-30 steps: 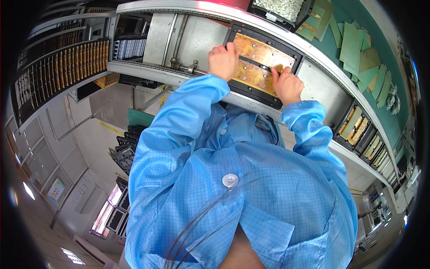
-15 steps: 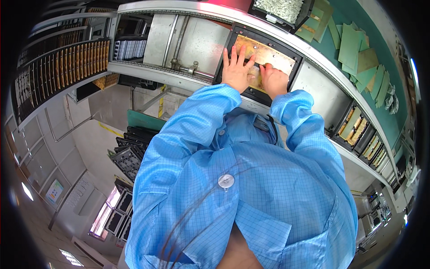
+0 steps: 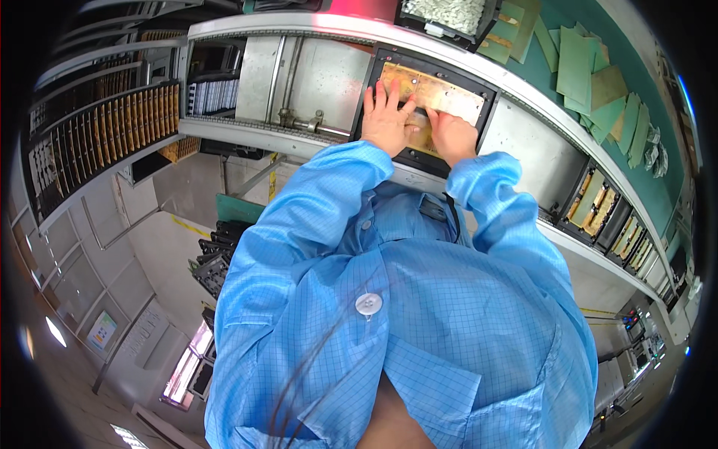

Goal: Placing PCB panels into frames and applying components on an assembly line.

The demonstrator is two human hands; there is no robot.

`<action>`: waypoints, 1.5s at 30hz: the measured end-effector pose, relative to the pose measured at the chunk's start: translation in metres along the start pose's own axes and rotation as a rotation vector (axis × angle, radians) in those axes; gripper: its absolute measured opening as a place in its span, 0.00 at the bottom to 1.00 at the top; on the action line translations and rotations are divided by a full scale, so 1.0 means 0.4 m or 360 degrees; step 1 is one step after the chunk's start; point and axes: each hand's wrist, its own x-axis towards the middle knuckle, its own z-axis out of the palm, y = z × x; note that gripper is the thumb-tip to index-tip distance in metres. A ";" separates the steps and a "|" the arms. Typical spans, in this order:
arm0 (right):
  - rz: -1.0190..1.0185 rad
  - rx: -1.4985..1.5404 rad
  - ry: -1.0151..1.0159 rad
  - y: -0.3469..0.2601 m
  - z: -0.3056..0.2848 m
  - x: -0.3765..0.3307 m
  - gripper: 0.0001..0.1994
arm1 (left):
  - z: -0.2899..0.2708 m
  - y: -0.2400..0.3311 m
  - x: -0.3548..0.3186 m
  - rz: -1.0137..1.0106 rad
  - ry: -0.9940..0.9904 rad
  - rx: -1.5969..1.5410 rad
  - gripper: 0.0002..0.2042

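Note:
A yellowish panel, like a circuit board (image 3: 449,96), lies in a black rectangular frame (image 3: 488,112) on the conveyor. My left hand (image 3: 386,127) rests over the panel's left part, its fingers spread apart and pointing away from me. At the panel's right part is my right hand (image 3: 454,138), with fingers curled in and the thumb stretched toward the left hand. A small dark patch shows between the two hands; its kind is unclear. Whatever the right fingers may hold is hidden.
Conveyor rails (image 3: 292,129) run past both sides of the frame. A black bin of white pieces (image 3: 449,15) stands beyond. Green sheets (image 3: 576,75) lie on a green surface at far right. More framed boards (image 3: 592,202) sit right; a rack of upright boards (image 3: 112,131) stands left.
The whole view has shifted slightly. My right fingers are curled tighter, with the thumb standing out more. My left hand stays spread on the panel.

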 end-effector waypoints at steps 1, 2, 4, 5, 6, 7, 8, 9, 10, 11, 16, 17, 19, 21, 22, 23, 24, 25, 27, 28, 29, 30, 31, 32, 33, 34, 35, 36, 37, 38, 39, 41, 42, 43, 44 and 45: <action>-0.0118 0.0045 0.0010 0.032 -0.011 0.003 0.25 | -0.019 -0.011 0.023 -0.0050 -0.0031 -0.0143 0.29; -0.0054 0.0005 0.0121 0.082 -0.008 0.016 0.24 | -0.038 -0.023 0.055 -0.0099 -0.0064 -0.0285 0.26; 0.0066 -0.0111 0.0185 0.165 -0.063 0.040 0.22 | -0.026 -0.069 0.128 -0.0210 0.0206 -0.0182 0.18; 0.0024 -0.0172 0.0269 0.217 -0.068 0.049 0.21 | -0.036 -0.082 0.163 -0.0392 0.0163 -0.0162 0.18; -0.0030 -0.0228 0.0350 0.247 -0.066 0.065 0.20 | -0.040 -0.099 0.188 -0.0586 0.0119 -0.0133 0.17; -0.0041 -0.0364 0.0280 0.248 -0.087 0.079 0.18 | -0.039 -0.118 0.214 -0.0585 0.0115 -0.0128 0.17; -0.0042 -0.0358 0.0276 0.254 -0.083 0.090 0.18 | -0.039 -0.139 0.233 -0.0397 -0.0058 0.0127 0.15; -0.0173 -0.0437 0.0223 0.270 -0.082 0.101 0.16 | -0.038 -0.150 0.250 -0.0198 -0.0227 0.0377 0.13; -0.0307 -0.0515 0.0169 0.283 -0.080 0.111 0.15 | -0.035 -0.161 0.257 -0.0193 -0.0229 0.0379 0.13; -0.0304 -0.0511 0.0168 0.294 -0.076 0.119 0.15 | -0.032 -0.171 0.259 -0.0044 -0.0169 0.0406 0.12; -0.0697 -0.0703 0.0123 0.302 -0.080 0.167 0.12 | -0.046 -0.171 0.290 0.0219 -0.0249 0.0516 0.11; -0.0702 -0.0697 0.0118 0.292 -0.078 0.171 0.12 | -0.047 -0.162 0.294 0.0218 -0.0293 0.0584 0.11; -0.0440 -0.0626 0.0061 0.275 -0.074 0.175 0.14 | -0.084 -0.115 0.308 0.0099 -0.0513 0.0606 0.11; -0.0195 -0.0519 0.0167 0.283 -0.007 0.165 0.16 | -0.081 -0.074 0.311 -0.0120 -0.0525 0.0417 0.12; 0.0016 -0.0408 0.0276 0.269 0.004 0.164 0.19 | -0.074 -0.073 0.306 -0.0371 -0.0531 0.0227 0.13; 0.0008 -0.0406 0.0279 0.267 0.005 0.161 0.19 | -0.067 -0.076 0.291 -0.0379 -0.0527 0.0229 0.13; 0.0062 -0.0390 0.0165 0.238 -0.021 0.144 0.19 | -0.048 -0.088 0.270 -0.0446 -0.0363 0.0114 0.15; 0.0124 -0.0376 0.0047 0.214 -0.046 0.128 0.20 | -0.046 -0.092 0.252 -0.0504 -0.0202 -0.0001 0.16; 0.0079 -0.0454 0.0066 0.179 -0.091 0.126 0.24 | -0.061 -0.098 0.220 -0.0524 -0.0199 -0.0148 0.17; -0.0083 -0.0373 0.0040 0.166 -0.105 0.134 0.23 | -0.072 -0.101 0.199 -0.0527 -0.0201 -0.0297 0.17; -0.0249 -0.0291 0.0014 0.150 -0.109 0.142 0.23 | -0.074 -0.111 0.167 -0.0527 -0.0207 -0.0295 0.17; -0.0349 -0.0348 -0.0010 0.129 -0.102 0.155 0.21 | -0.075 -0.128 0.127 -0.0509 -0.0114 -0.0419 0.17; -0.0345 -0.0346 -0.0019 0.130 -0.091 0.167 0.21 | -0.082 -0.135 0.092 -0.0483 -0.0025 -0.0552 0.17; -0.0452 -0.0359 0.0005 0.135 -0.076 0.181 0.20 | -0.087 -0.136 0.062 -0.0545 -0.0074 -0.0558 0.11; -0.0576 -0.0368 0.0030 0.136 -0.060 0.195 0.19 | -0.082 -0.149 0.022 -0.0559 -0.0077 -0.0554 0.11; -0.0763 -0.0331 0.0151 0.143 -0.050 0.210 0.16 | -0.065 -0.170 -0.021 -0.0258 0.0096 -0.0626 0.09; -0.0772 -0.0326 0.0146 0.153 -0.041 0.222 0.16 | -0.044 -0.184 -0.058 0.0049 0.0267 -0.0694 0.09; -0.0877 -0.0335 0.0217 0.156 -0.045 0.232 0.15 | -0.037 -0.187 -0.089 0.0118 0.0140 -0.0760 0.13; -0.0987 -0.0345 0.0286 0.144 -0.067 0.233 0.14 | -0.033 -0.185 -0.111 0.0105 0.0139 -0.0764 0.13; -0.0898 -0.0447 0.0157 0.125 -0.083 0.232 0.14 | -0.027 -0.182 -0.128 0.0270 0.0089 -0.0679 0.14; -0.0900 -0.0457 0.0153 0.121 -0.087 0.231 0.14 | -0.019 -0.178 -0.137 0.0440 0.0046 -0.0597 0.16; -0.0976 -0.0508 0.0162 0.119 -0.092 0.232 0.14 | 0.010 -0.182 -0.151 0.0463 0.0003 -0.0531 0.18; -0.0975 -0.0516 0.0158 0.113 -0.101 0.233 0.14 | 0.017 -0.184 -0.154 0.0400 0.0026 -0.0512 0.18; -0.0979 -0.0550 0.0047 0.108 -0.112 0.237 0.13 | 0.024 -0.186 -0.155 0.0336 0.0048 -0.0493 0.18; -0.0982 -0.0581 -0.0063 0.105 -0.124 0.242 0.13 | 0.031 -0.192 -0.153 0.0336 0.0050 -0.0500 0.18; -0.0978 -0.0585 -0.0069 0.104 -0.131 0.249 0.13 | 0.031 -0.199 -0.150 0.0368 0.0064 -0.0543 0.17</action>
